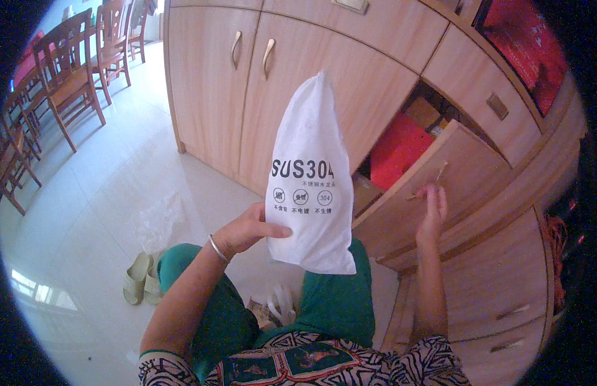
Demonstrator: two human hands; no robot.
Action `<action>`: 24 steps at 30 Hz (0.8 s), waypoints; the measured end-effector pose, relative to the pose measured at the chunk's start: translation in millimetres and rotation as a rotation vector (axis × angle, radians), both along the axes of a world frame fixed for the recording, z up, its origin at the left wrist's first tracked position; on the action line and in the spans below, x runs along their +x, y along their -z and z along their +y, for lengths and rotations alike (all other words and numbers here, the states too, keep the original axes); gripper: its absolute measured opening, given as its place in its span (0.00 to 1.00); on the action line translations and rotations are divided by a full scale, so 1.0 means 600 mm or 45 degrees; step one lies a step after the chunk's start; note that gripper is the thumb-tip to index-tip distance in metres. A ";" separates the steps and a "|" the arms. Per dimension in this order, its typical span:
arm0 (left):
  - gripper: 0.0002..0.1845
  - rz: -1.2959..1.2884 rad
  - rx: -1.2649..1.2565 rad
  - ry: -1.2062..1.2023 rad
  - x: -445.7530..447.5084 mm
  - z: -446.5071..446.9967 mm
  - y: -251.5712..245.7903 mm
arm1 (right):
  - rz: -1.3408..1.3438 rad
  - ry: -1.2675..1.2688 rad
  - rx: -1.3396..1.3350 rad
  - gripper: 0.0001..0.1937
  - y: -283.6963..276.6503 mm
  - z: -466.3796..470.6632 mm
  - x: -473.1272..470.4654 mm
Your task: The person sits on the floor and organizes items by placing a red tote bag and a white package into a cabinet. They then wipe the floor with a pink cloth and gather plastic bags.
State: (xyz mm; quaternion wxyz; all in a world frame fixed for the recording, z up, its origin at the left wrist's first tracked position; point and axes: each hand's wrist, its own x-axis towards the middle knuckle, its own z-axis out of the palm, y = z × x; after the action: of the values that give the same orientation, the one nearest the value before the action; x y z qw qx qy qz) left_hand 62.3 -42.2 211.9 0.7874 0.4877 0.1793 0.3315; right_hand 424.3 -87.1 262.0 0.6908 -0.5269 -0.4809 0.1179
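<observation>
My left hand (252, 229) grips a white cloth bag (308, 231) by its lower left edge, thumb across the front. The bag stands upright before me, narrows to a peak at the top and bears black printing. Its contents are hidden. At the metal handle (442, 172) of an opened cabinet door (404, 212) is my right hand (431, 210), fingers raised and blurred. Whether those fingers close around the handle is unclear. Behind the door, a red package (400, 149) shows inside the cabinet, along with brown boxes (421, 113).
Shut wooden cabinet doors (298, 96) rise in front. On the tiled floor (120, 188) are a clear plastic bag (158, 214) and green slippers (137, 277). Wooden chairs (69, 82) stand at far left. A cabinet with more handles (513, 311) is at right. White strap-like pieces (281, 304) lie between my legs.
</observation>
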 end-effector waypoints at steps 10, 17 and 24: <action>0.28 -0.001 0.014 -0.009 -0.002 -0.008 -0.003 | 0.125 -0.046 -0.049 0.10 -0.019 -0.044 -0.003; 0.29 -0.026 0.043 -0.013 -0.001 -0.005 0.000 | -0.017 -0.084 -0.040 0.10 -0.018 -0.046 0.002; 0.28 0.000 0.052 -0.032 -0.002 -0.003 0.003 | 0.003 -0.044 -0.059 0.10 -0.024 -0.046 0.020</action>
State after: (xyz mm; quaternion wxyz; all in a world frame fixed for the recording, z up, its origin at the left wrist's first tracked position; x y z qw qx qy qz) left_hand 61.1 -44.1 210.1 0.7731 0.5015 0.1786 0.3448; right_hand 436.0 -114.5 276.2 0.6768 -0.5344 -0.4862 0.1415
